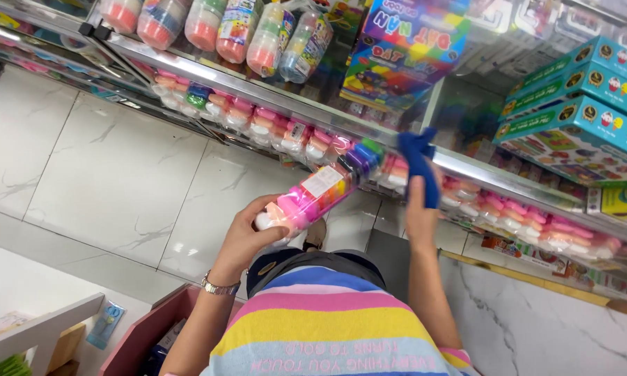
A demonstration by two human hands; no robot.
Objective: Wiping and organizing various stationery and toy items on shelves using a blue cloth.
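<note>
Below glass shelf (271, 97): left hand (247, 233) grips clay tube pack (320, 189); right hand (419, 212) holds blue cloth (420, 163).

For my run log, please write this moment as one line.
left hand: holds tube pack of coloured clay tubs | right hand: holds blue cloth at glass shelf edge | floor: white tiles

The left hand (247, 233) is curled tight, its arm bent up. The right hand (419, 209) reaches higher, fingers closed.
</note>
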